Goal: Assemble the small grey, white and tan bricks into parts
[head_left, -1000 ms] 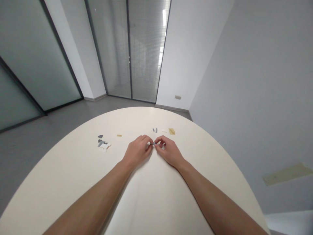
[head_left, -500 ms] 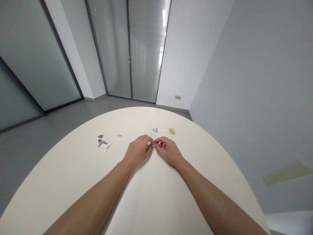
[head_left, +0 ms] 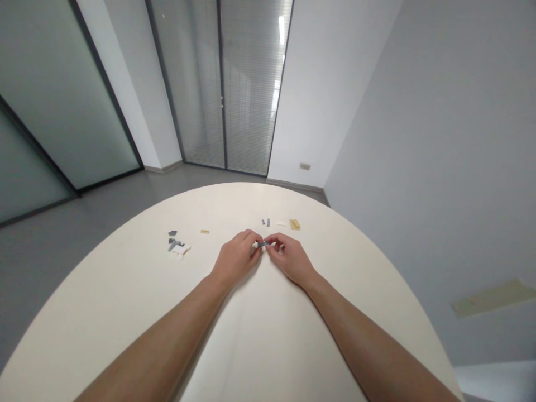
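Close together over the middle of the round white table (head_left: 259, 346), my two hands meet at a small dark grey piece (head_left: 262, 244). My left hand (head_left: 239, 252) is closed, pinching the piece between thumb and fingertips. From the other side my right hand (head_left: 288, 254) is closed at the piece's right end, its thumb and forefinger pressed together there. The piece is tiny and partly covered by fingertips, so its exact kind does not show. Just beyond the hands lie small grey pieces (head_left: 268, 223), a thin white strip (head_left: 281, 224) and a flat tan piece (head_left: 295, 224).
To the left on the table is a loose cluster of dark grey pieces (head_left: 173, 244) and white pieces (head_left: 180, 250). A small yellow strip (head_left: 205, 231) lies between that cluster and my left hand. Beyond the table's far edge stand glass partitions (head_left: 251, 84) and a wall.
My hands stay almost in place at the grey piece. The fingertips have shifted slightly, with a little more of the piece showing between them. The pieces on the table have not moved.
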Demonstrator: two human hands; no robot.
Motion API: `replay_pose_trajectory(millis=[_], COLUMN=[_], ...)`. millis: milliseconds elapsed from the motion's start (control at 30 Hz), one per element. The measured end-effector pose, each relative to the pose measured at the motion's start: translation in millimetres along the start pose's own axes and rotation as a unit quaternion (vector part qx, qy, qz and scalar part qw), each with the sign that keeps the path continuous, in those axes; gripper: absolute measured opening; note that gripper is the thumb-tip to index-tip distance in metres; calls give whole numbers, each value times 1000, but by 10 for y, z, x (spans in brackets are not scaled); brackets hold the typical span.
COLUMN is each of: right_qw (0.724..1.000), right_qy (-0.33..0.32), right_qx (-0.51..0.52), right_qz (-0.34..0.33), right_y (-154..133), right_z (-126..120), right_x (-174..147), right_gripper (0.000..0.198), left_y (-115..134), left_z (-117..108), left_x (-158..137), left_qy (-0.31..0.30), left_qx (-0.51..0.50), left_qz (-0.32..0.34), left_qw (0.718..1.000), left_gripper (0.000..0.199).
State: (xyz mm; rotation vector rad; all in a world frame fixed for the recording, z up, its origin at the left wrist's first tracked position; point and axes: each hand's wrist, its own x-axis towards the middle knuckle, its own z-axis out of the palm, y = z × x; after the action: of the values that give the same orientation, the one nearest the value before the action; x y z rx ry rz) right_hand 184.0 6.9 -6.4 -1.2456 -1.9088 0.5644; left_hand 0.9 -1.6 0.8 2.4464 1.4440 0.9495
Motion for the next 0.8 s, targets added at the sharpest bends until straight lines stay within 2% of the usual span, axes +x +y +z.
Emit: replay_pose_trajectory(millis=[800], right_qw=[1000], right_qy=[-7], right_qx=[-4], right_qz=[-5], right_y=[-32], right_z=[-17], right_x=[0], right_gripper=[17], left_y=[16], left_z=[-9], left_x=[-3], left_qy=[-3], left_qx=[1], left_qz=[-7], left_qw=[1000], left_gripper=[15])
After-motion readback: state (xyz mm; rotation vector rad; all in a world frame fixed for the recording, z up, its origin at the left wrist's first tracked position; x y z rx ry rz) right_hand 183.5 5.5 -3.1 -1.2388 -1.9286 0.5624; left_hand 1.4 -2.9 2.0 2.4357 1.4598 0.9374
